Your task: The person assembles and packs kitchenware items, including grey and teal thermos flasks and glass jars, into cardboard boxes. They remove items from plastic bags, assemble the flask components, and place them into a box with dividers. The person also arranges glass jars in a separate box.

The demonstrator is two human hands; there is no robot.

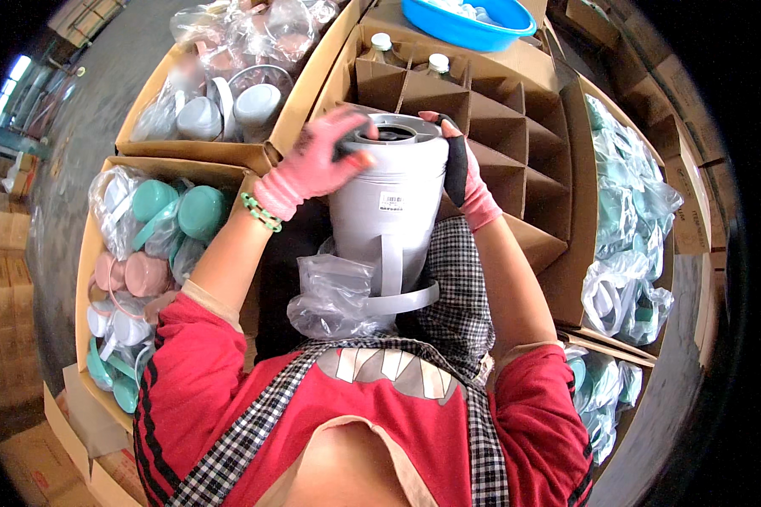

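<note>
My right hand (459, 165), partly hidden, grips the gray jug (359, 211). My left hand (325, 152) is blurry; I can't tell its grip.

The head view looks from the wearer's brow steeply down over the red shirt (271, 401) toward the lap, top edge facing away, across the divided carton (516, 135). It is near: the grey vessel (376, 182) stands close to the middle, with the left hand (317, 156) and right hand (461, 169) at its upper end. The wide lens bends the floor (110, 72) and stacked boxes (0, 283) along the left rim; the dark right margin is too dim to read surely.
</note>
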